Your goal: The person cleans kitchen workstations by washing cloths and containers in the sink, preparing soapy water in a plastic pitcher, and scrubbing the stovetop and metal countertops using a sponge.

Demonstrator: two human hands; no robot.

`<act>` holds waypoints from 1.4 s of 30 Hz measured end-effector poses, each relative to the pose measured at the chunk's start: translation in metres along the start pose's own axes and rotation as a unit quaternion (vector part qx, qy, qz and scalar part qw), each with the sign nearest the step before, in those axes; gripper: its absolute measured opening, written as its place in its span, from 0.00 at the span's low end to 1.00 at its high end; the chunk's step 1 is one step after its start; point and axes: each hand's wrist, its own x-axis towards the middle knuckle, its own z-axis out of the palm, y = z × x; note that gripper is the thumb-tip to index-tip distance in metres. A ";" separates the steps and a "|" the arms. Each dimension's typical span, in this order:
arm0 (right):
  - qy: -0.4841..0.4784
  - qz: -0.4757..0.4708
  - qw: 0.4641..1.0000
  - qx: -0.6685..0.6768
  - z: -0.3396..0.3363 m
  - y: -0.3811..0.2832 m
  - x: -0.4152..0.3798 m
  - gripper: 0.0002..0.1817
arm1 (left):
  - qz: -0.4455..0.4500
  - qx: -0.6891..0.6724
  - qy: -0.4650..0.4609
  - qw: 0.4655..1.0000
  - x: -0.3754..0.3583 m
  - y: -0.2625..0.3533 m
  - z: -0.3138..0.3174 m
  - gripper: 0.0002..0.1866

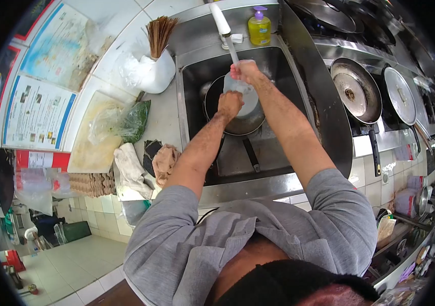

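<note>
Over the sink [222,173], my right hand [246,71] is closed at the far edge of a whitish, translucent round dish [248,104]. It is right by the lower end of the faucet [221,21], where a pale stream seems to run down. My left hand [231,104] is curled into a fist against the near left side of the dish; whatever its fingers hold is hidden. Beneath the dish sits a round frying pan [243,127] in the basin, its black handle [250,154] pointing toward me.
A yellow soap bottle [260,28] stands behind the basin. On the left are a white container [159,71] with a stick brush, a bag of greens [135,122] and cloths [133,168]. To the right, beyond a metal partition, a frying pan [355,92] rests on the stove.
</note>
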 end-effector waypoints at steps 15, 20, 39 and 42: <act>0.085 -0.222 0.818 -0.523 -0.030 0.063 0.054 0.09 | -0.171 -0.116 -0.055 0.977 0.033 -0.008 0.004 0.25; 0.153 -0.295 0.821 -0.465 -0.043 0.106 -0.108 0.13 | -0.129 -0.103 -0.142 0.976 0.041 -0.018 0.013 0.23; 0.030 -0.309 0.603 -0.735 -0.101 0.152 -0.293 0.22 | -0.088 -0.081 -0.074 0.990 0.032 -0.022 0.054 0.15; -0.143 -0.355 0.686 -0.619 0.021 0.173 -0.272 0.21 | -0.111 -0.107 -0.048 0.987 0.019 -0.016 0.042 0.16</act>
